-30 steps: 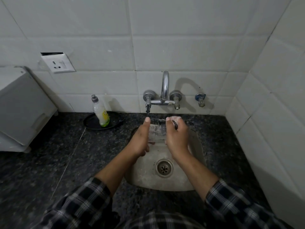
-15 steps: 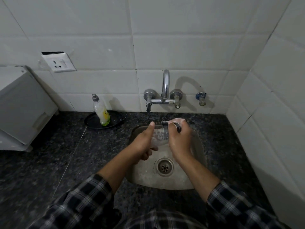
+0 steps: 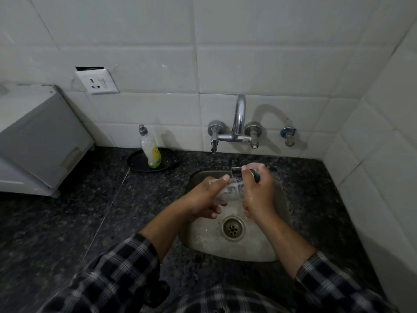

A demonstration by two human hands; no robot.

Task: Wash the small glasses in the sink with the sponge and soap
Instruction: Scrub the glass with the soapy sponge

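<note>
Starting at your far left, a grey boxy appliance (image 3: 38,141) sits on the dark speckled counter (image 3: 67,222), with a white wall socket (image 3: 97,81) on the tiles at its one o'clock. Further right, at about ten o'clock from the sink (image 3: 203,240), the soap bottle (image 3: 151,150) stands upright in a shallow black dish (image 3: 135,162) against the wall, well apart from your hands.

Your left hand (image 3: 203,196) reaches in over the basin from seven o'clock. Its grip is curled round the small glass (image 3: 232,189), with the thumb on top pointing toward one o'clock and the fingers wrapped underneath. The glass lies tilted on its side between both hands. It is held above the basin at twelve o'clock from the drain (image 3: 233,228) and is streaked with suds.

Your right hand (image 3: 259,195) comes in from five o'clock and touches the right end of the glass. Its grip is closed round a dark sponge (image 3: 256,176), with white foam showing at the knuckles. How far the sponge goes into the glass cannot be told from here.

The chrome tap (image 3: 239,118) is fixed to the wall at twelve o'clock of your hands, and a small valve (image 3: 288,136) sits on the tiles at its three o'clock. Both forearms are bare up to dark checked sleeves (image 3: 117,272).
</note>
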